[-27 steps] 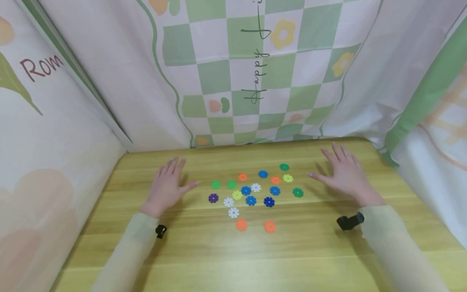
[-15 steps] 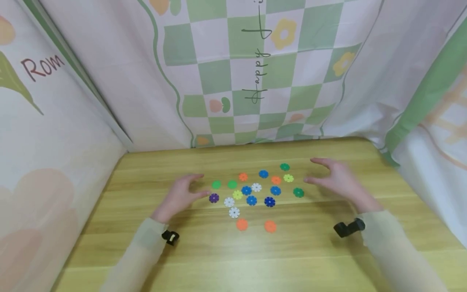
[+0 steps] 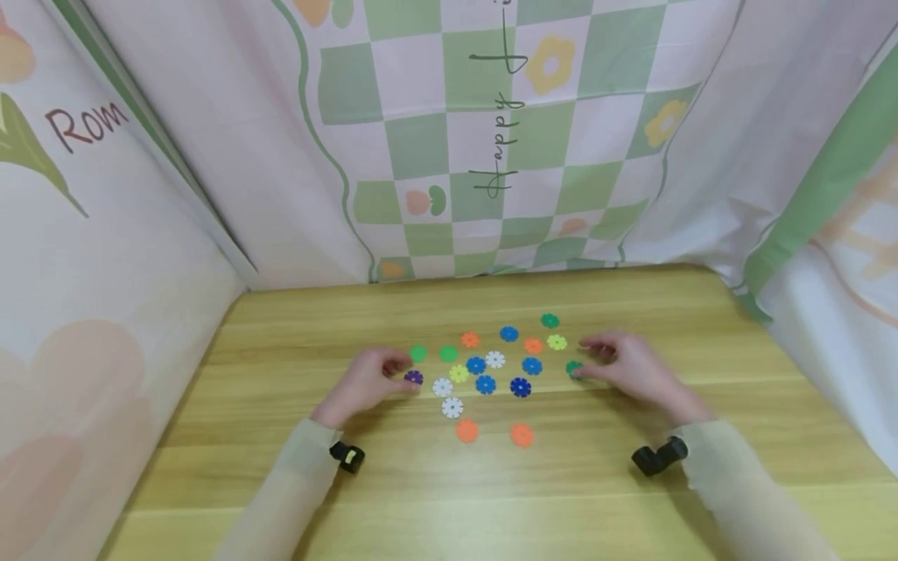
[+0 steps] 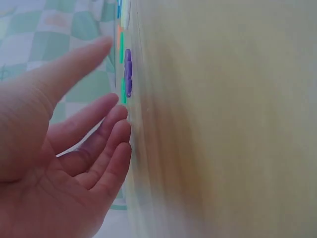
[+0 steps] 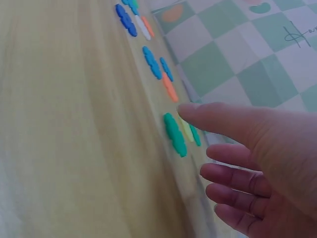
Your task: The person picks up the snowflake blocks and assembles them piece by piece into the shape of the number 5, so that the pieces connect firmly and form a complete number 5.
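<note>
Small notched plastic discs lie flat and scattered on the wooden table. My left hand [image 3: 368, 382] is at the left of the group, its thumb and fingertips around the purple disc [image 3: 414, 377]. In the left wrist view a gap shows between thumb and bent fingers, and the purple disc [image 4: 128, 73] lies beyond them. My right hand [image 3: 631, 370] is at the right end, its thumb overlapping a dark green disc [image 3: 572, 368] in the head view. The right wrist view shows the green disc [image 5: 174, 135] lying just past the thumb tip, with nothing between the fingers.
Between the hands lie blue discs such as the dark blue disc [image 3: 521, 387], white discs [image 3: 452, 407] and light green discs [image 3: 448, 354]. Two orange discs, one being the right orange disc [image 3: 521, 435], lie nearest the front. A checked curtain [image 3: 477, 140] hangs behind the table [image 3: 421, 499].
Both hands have come inward and lower from the sides toward the discs, their spread fingers drawing together. The discs have stayed in their places on the table.
</note>
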Available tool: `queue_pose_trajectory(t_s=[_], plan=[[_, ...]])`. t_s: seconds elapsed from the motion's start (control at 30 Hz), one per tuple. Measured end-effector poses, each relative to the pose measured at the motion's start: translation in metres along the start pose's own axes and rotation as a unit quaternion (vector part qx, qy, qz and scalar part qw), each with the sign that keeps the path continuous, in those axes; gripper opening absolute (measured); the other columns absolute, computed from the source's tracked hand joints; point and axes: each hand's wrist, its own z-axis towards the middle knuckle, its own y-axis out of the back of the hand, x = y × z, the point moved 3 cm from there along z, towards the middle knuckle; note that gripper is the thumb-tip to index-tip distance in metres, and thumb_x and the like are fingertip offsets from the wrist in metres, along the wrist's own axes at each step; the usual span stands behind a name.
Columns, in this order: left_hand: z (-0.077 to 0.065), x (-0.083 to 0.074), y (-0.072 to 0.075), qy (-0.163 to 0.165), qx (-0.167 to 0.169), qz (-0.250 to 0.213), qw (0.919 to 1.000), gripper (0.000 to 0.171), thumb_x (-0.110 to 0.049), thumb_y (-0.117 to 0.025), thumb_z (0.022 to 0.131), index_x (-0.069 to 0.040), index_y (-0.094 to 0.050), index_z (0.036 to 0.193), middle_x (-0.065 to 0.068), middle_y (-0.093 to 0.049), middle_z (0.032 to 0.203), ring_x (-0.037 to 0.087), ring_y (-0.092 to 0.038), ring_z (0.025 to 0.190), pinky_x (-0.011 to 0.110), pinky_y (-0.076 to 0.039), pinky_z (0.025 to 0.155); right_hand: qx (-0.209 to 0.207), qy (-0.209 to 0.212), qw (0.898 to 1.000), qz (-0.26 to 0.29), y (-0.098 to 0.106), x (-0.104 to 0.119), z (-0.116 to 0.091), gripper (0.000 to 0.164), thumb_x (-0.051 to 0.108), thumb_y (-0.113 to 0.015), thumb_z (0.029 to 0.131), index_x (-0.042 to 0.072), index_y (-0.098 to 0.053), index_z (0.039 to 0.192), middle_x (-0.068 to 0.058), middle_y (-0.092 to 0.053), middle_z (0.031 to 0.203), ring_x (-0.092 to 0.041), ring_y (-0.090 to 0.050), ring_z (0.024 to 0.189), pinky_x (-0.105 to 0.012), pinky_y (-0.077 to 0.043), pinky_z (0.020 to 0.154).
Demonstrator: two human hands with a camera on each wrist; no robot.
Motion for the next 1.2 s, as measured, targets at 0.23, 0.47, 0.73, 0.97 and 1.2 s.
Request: queue_pose_trajectory(t_s=[0.23,0.47,0.73,0.97,1.2], plan=[[0.003,-0.001,-0.002,0.009,0.005,0.019,0.9998,0.033,-0.013,-0.086,0.083,-0.005,-0.073,0.112,0.003,-0.067,0.102,0.019,-0.061,0.093,0.038,-0.053,0.086,-0.002,-0.004,1.000,0.004,-0.008,-0.006,0.001,0.043,0.030,-0.084,0.086,0.000,-0.072,0.114,-0.010,-0.067,0.105,-0.025,-0.061,0.091,-0.040,-0.052,0.081],[0.004,-0.001,-0.003,0.031,0.012,0.005,0.9994,0.026,-0.010,-0.086,0.082,-0.009,-0.073,0.105,0.001,-0.064,0.098,0.018,-0.058,0.090,0.037,-0.052,0.084,0.010,-0.011,1.000,0.018,-0.009,-0.003,0.000,0.036,0.030,-0.084,0.086,0.003,-0.073,0.108,-0.008,-0.066,0.102,-0.023,-0.060,0.089,-0.038,-0.051,0.079],[0.005,-0.004,-0.001,0.029,0.007,-0.027,0.9992,0.026,0.000,-0.082,0.083,-0.006,-0.066,0.103,0.002,-0.065,0.093,0.019,-0.062,0.087,0.036,-0.055,0.081,0.032,-0.014,0.999,0.032,-0.010,0.003,0.000,0.035,0.027,-0.086,0.084,0.003,-0.069,0.104,-0.006,-0.063,0.093,-0.021,-0.055,0.082,-0.032,-0.048,0.071],[0.007,-0.008,-0.002,0.021,-0.011,-0.043,0.9988,0.020,-0.002,-0.081,0.086,-0.007,-0.068,0.099,0.000,-0.068,0.090,0.018,-0.065,0.083,0.034,-0.057,0.076,0.031,-0.008,0.997,0.067,-0.014,0.007,0.001,0.026,0.014,-0.081,0.088,0.003,-0.065,0.105,-0.003,-0.065,0.090,-0.020,-0.060,0.083,-0.028,-0.052,0.073],[0.007,-0.019,-0.008,-0.006,-0.055,-0.056,0.9969,0.013,-0.008,-0.082,0.086,-0.012,-0.074,0.096,-0.005,-0.071,0.088,0.013,-0.067,0.081,0.033,-0.057,0.076,0.011,-0.015,0.995,0.099,-0.015,0.016,0.002,0.031,0.018,-0.076,0.094,-0.001,-0.066,0.117,-0.005,-0.071,0.097,-0.021,-0.066,0.089,-0.028,-0.056,0.077]])
